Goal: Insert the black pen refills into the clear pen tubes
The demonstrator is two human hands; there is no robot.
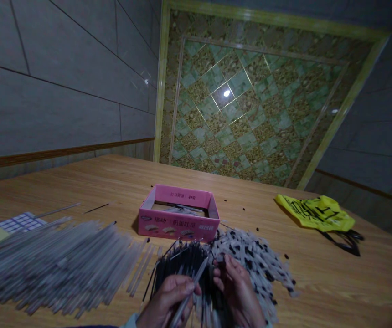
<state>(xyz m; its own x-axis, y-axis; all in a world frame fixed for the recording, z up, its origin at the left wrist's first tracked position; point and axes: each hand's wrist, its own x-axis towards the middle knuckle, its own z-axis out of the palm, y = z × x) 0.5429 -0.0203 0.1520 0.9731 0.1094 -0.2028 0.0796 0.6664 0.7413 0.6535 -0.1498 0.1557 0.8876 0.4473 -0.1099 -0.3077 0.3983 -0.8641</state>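
My left hand (pixel 167 296) is closed around a slim, greyish see-through tube (pixel 200 272) that slants up to the right. My right hand (pixel 239 287) has thumb and fingers pinched on a small dark piece (pixel 220 257) near the tube's upper end; its kind is too blurred to make out. Beneath both hands lies a heap of thin black sticks (pixel 178 259), partly hidden by them. Right of it spreads a pile of short whitish pieces with black ends (pixel 250 255). Many long clear tubes (pixel 66 264) lie in a broad pile to the left.
A pink open box (pixel 178 225) with some thin pieces inside stands beyond the hands. At the far right rests a yellow bag (pixel 315 213) with black handles. A checked cloth or paper (pixel 21 222) lies at left. Small black bits dot the wooden table (pixel 250 196).
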